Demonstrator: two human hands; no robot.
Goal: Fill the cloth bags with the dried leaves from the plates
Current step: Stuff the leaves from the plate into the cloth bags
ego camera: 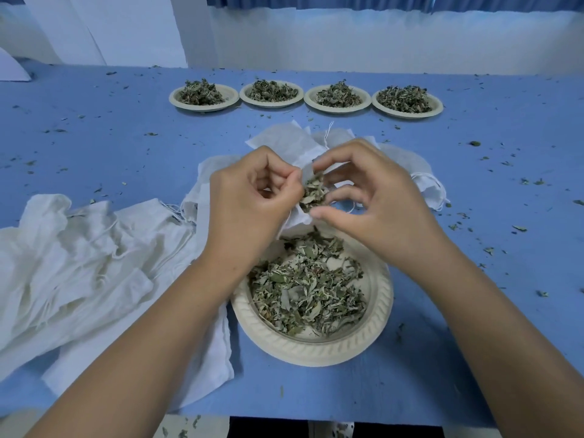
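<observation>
A cream plate (376, 327) of dried leaves (306, 292) sits near the table's front edge. Above it I hold a small white cloth bag (298, 218) with its mouth open. My left hand (249, 200) pinches the bag's left rim. My right hand (369, 197) pinches the far rim with its fingertips, beside a clump of dried leaves (313, 192) in the bag's mouth. More white cloth bags (284, 139) lie flat behind my hands.
Several plates of dried leaves (203, 96) stand in a row at the back. A heap of crumpled white cloth bags (79, 263) lies at the left. Leaf crumbs are scattered over the blue table (505, 172).
</observation>
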